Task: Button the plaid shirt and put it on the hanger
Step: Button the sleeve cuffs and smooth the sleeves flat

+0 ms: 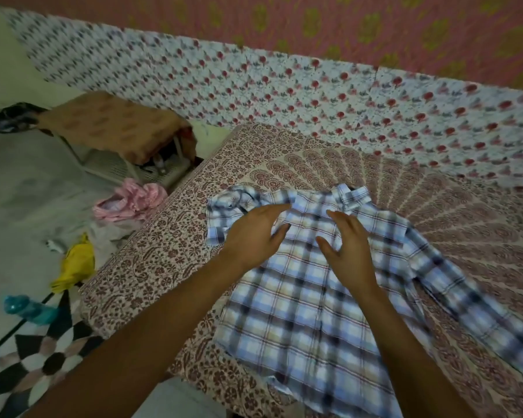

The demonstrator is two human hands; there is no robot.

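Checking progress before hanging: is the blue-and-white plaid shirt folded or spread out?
Spread out: the blue-and-white plaid shirt lies flat, front up, on the patterned bedspread, one sleeve stretched to the right.

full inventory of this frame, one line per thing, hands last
plaid shirt: 1, blue and white, spread flat on the bed
bedsheet: 1, cream with maroon print, under the shirt
floral cloth: 1, white with red flowers, behind the bed
pink cloth: 1, crumpled on the floor, left
yellow cloth: 1, floor, left
bottle: 1, teal, lying on the floor
left hand: open, on the shirt's chest
right hand: open, on the shirt's chest
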